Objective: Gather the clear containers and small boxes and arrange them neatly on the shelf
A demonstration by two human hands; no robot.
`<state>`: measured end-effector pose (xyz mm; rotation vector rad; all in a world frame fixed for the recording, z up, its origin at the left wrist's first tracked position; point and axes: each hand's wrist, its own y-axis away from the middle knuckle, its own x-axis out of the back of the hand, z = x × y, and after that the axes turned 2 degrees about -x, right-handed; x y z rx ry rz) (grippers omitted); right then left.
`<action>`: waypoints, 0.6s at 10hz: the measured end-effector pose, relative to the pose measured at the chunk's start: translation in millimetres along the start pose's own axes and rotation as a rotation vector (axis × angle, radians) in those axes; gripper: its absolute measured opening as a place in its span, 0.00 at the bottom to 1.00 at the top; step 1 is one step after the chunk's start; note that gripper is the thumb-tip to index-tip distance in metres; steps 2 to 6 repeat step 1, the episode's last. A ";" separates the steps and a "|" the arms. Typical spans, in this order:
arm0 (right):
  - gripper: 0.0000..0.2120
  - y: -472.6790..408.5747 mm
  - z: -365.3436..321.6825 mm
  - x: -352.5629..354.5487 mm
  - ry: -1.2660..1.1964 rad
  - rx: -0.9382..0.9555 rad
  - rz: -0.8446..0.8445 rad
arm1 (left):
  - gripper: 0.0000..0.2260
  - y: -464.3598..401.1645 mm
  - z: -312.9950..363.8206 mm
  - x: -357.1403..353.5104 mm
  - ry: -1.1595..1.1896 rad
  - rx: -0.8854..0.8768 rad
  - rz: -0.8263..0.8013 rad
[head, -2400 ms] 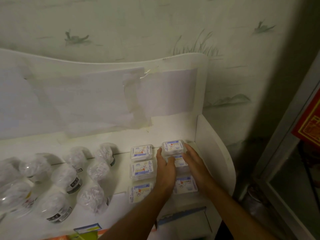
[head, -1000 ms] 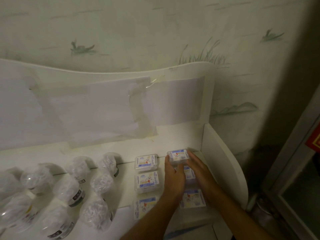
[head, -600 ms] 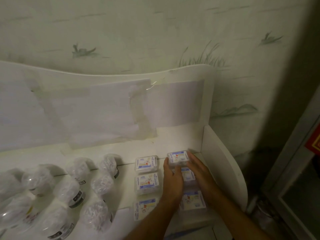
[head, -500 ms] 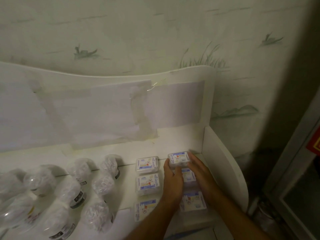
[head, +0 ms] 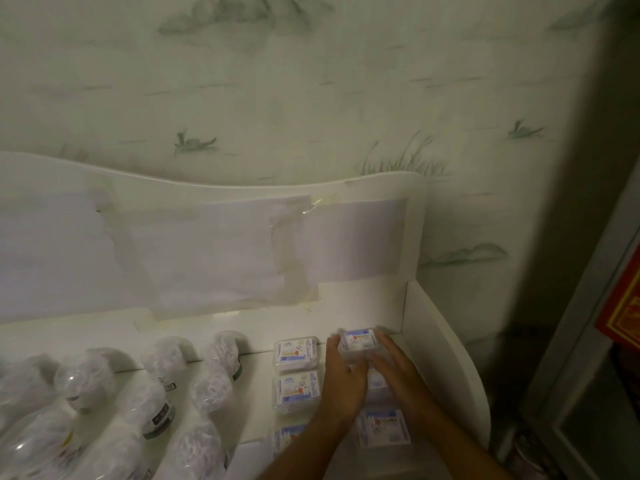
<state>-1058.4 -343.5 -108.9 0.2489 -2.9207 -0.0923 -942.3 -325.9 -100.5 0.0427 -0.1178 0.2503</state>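
shelf side wall just right of boxes | left hand and right hand flank back-right box, grip closed on it together | clear containers left, blurred | middle box hidden by hands

White shelf, blue-labelled small boxes

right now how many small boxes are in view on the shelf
6: left column back, middle, front; right column back, middle mostly under the hands, front. More may be hidden.
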 end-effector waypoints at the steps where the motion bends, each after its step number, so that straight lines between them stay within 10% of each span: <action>1: 0.26 5.7 -14.2 -0.4 0.119 0.086 0.075 | 0.23 0.7 9.0 13.9 -0.064 -0.129 -0.035; 6: 0.26 5.7 -14.2 -0.4 0.119 0.086 0.075 | 0.23 0.7 9.0 13.9 -0.064 -0.129 -0.035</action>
